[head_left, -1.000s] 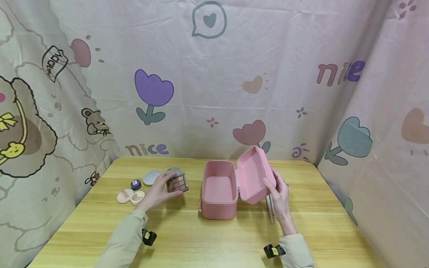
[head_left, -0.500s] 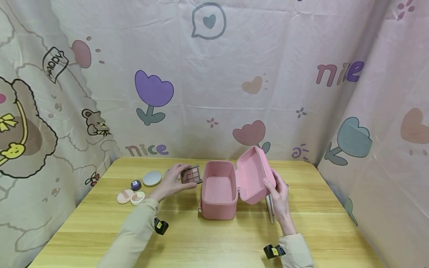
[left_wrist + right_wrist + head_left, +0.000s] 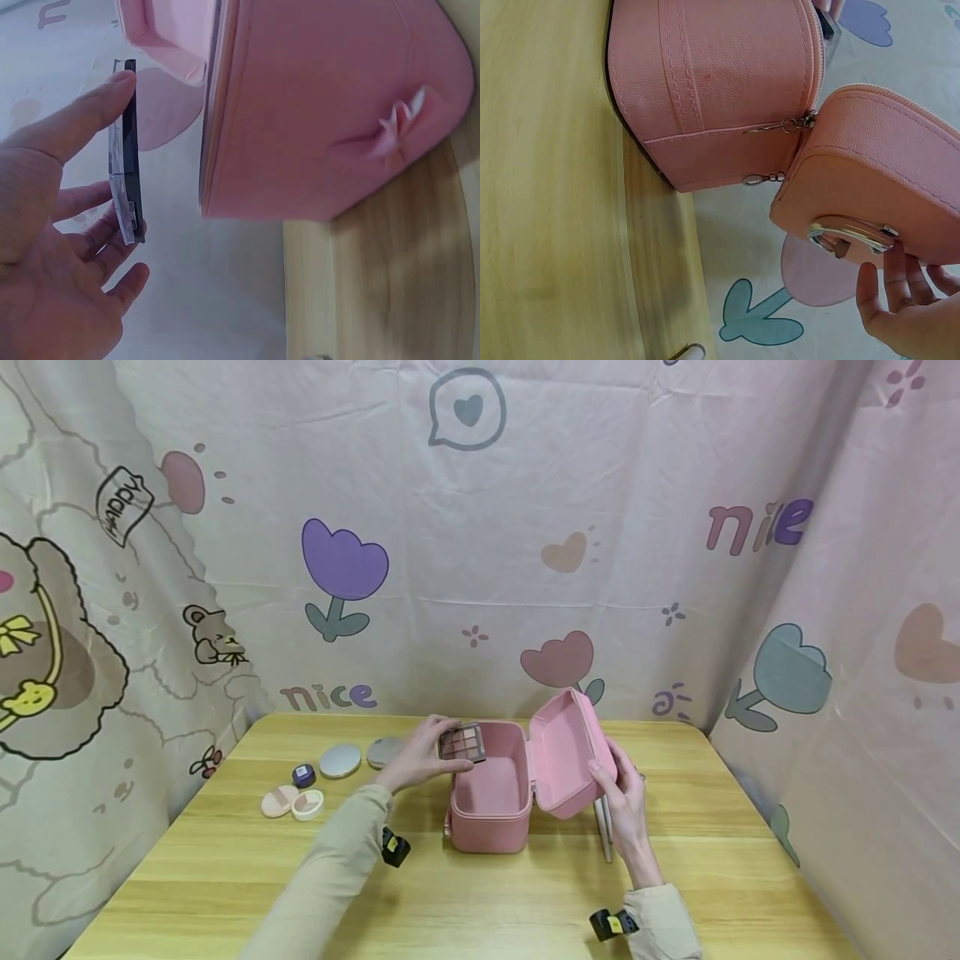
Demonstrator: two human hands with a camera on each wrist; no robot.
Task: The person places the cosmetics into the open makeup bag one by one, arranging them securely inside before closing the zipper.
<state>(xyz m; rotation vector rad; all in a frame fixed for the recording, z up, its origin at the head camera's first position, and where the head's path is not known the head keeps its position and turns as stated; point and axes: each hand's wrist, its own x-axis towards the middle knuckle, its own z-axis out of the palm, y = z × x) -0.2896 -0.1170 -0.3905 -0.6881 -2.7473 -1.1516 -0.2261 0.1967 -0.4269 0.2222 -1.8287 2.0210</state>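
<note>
An eyeshadow palette (image 3: 462,744) with a clear cover is pinched between the thumb and fingers of my left hand (image 3: 420,757), above the left rim of a pink cosmetic case (image 3: 491,831). In the left wrist view the palette (image 3: 130,150) is seen edge-on, apart from the case's side. The case stands unzipped, its lid (image 3: 566,756) swung out to the right. My right hand (image 3: 626,789) holds that lid by its outer edge, thumb inside. Seen from the right wrist, the fingers of my right hand (image 3: 911,300) lie near the lid's handle (image 3: 851,231).
On the table's left lie two round silvery discs (image 3: 341,761), a small dark blue jar (image 3: 303,775), a powder puff (image 3: 279,801) and a small round white-rimmed container (image 3: 307,805). Slim light sticks (image 3: 603,831) lie partly under the lid. A printed curtain (image 3: 450,568) hangs behind the table.
My left hand has carried the eyeshadow palette rightward, from beside the silvery discs to over the case's left rim. The right hand and the lid have stayed in place.
</note>
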